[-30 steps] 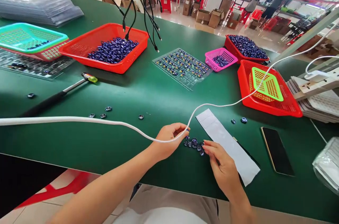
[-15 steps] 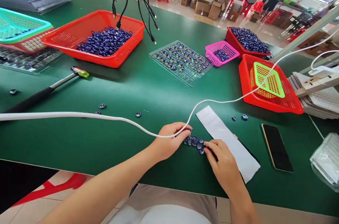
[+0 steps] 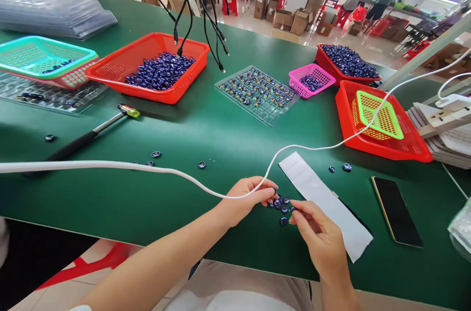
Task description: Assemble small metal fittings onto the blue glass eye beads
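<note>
Small shiny dark-blue round pieces (image 3: 283, 201) lie in a loose cluster on the green table, between my two hands. My left hand (image 3: 246, 199) is closed at the cluster's left side, with one dark-blue round piece (image 3: 274, 191) between thumb and fingers. On the right, my right hand (image 3: 321, 233) pinches another such piece (image 3: 293, 209) between thumb and forefinger. A single piece (image 3: 283, 221) lies just below the cluster, apart from it. The white cable (image 3: 206, 189) crosses in front of my left hand in this view.
Beyond my hands are a clear compartment tray (image 3: 257, 92) of pieces, a red basket (image 3: 191, 80) and a pink basket (image 3: 312, 90). A hammer (image 3: 110, 124) lies left. A white strip (image 3: 324, 203) and phone (image 3: 397, 210) lie right. Black cables (image 3: 217, 31) hang overhead.
The whole view has shifted slightly, so the table things appear lower and further right. My right fingers now show a piece pinched at the tips, and the cluster is more bunched toward my left hand.
</note>
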Demonstrator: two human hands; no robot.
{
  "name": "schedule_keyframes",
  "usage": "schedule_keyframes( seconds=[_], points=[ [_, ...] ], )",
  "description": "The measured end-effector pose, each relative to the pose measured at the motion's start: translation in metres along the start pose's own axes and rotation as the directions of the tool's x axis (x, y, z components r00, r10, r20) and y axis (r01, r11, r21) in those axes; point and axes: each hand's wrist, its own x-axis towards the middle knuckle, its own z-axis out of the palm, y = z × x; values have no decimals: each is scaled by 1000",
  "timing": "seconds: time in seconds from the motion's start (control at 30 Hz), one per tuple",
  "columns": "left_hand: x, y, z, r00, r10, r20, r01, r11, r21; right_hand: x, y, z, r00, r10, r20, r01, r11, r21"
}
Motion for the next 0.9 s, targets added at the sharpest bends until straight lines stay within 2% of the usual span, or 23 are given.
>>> schedule_keyframes(
  seconds=[0.1,0.2,0.3,0.4,0.53,0.63,0.73,0.83,0.9],
  points=[
    [-1,0,0,1000,11,4,-11,999,-37,0,1,4,999,34,-39,-34,999,8],
    [-1,3,2,1000,22,-21,-22,1000,-18,1,10,-1,992,-83,-94,62,976,-209],
    [-2,8,4,999,11,-52,-11,1000,-3,2,25,-10,968,-252,-22,219,880,-421],
    [-2,9,6,998,-10,-64,10,1000,-3,0,32,-18,946,-310,98,316,805,-502],
    [-3,8,7,998,-55,-10,55,998,20,-3,19,-21,889,-439,129,443,757,-481],
    [-5,6,9,993,-109,54,107,994,28,0,0,-16,790,-594,153,598,689,-410],
    [-6,4,10,986,-145,78,145,989,12,6,-11,-9,698,-688,200,705,609,-363],
    [-7,3,10,986,-148,81,147,989,13,10,-10,-2,676,-705,216,730,599,-328],
    [-7,2,10,988,-135,76,133,991,22,9,-7,1,703,-690,174,706,646,-288]
  ],
)
